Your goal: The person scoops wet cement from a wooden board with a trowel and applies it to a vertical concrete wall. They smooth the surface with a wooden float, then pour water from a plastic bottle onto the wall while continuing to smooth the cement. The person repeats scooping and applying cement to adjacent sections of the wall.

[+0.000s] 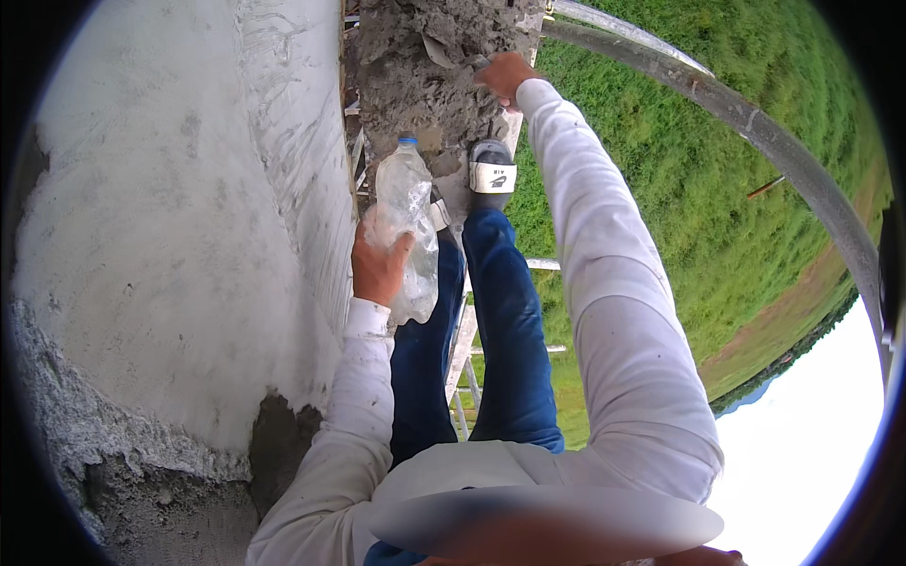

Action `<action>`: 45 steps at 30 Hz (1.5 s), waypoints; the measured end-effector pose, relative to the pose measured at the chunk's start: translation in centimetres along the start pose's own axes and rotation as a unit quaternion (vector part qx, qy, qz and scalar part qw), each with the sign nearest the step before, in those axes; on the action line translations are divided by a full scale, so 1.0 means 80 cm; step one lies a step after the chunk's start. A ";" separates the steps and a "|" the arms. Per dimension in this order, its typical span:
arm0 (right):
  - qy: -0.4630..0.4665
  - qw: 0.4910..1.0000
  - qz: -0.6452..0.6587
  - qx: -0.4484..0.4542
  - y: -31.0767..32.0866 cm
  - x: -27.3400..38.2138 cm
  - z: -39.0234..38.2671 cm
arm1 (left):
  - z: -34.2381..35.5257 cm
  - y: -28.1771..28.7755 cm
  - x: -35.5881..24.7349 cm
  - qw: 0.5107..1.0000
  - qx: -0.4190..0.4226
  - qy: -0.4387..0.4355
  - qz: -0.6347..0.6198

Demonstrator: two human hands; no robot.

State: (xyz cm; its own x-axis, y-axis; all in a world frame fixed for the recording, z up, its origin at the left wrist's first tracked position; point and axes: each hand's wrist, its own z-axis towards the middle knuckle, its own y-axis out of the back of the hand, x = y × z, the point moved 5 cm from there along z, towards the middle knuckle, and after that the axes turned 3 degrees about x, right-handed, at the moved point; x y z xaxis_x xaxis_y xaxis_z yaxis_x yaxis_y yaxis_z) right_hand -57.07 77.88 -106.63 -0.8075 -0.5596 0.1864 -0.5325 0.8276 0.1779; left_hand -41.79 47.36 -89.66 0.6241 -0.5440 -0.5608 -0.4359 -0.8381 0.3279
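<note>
My left hand (377, 259) grips a large, crumpled clear plastic bottle (408, 189) with a blue cap, held upright over my legs. My right hand (505, 80) reaches to the far right edge of a narrow plank coated in wet grey mortar (396, 75); its fingers are curled at a small dark shape, too unclear to name. My feet, in dark sandals with white straps (493, 174), stand on the plank below that hand, partly hidden on the left by the bottle.
A wall with smooth pale plaster (160, 217) and rough grey patches (160, 509) runs along my left. On the right, curved-looking metal scaffold tubes (755, 132) frame a drop to grass (623, 113). More rungs and poles (543, 264) show below the plank beside my legs.
</note>
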 end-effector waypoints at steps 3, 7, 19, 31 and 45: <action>0.010 0.955 0.262 0.137 -0.039 0.012 -0.003 | 0.013 0.009 -0.027 0.999 -0.023 -0.033 0.001; 0.046 0.972 0.213 0.084 -0.041 -0.021 -0.075 | 0.029 0.022 -0.071 0.998 -0.026 -0.042 -0.032; 0.114 0.930 -0.279 -0.209 -0.030 0.006 -0.001 | 0.207 -0.027 -0.088 0.957 0.173 0.101 0.210; 0.109 0.941 -0.158 -0.280 -0.125 -0.055 -0.061 | 0.213 -0.027 -0.081 0.965 0.216 0.069 0.132; 0.097 0.914 -0.197 -0.340 0.007 -0.036 -0.044 | 0.238 -0.014 -0.062 0.940 0.236 0.195 -0.149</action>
State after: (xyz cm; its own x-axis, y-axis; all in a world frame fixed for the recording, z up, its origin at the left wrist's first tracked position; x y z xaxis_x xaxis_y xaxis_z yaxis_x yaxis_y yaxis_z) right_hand -54.16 79.82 -103.66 -0.4918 -0.8604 0.1335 -0.4380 0.3770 0.8161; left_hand -56.75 51.77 -101.75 0.9146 -0.3377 -0.2223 -0.3851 -0.8951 -0.2246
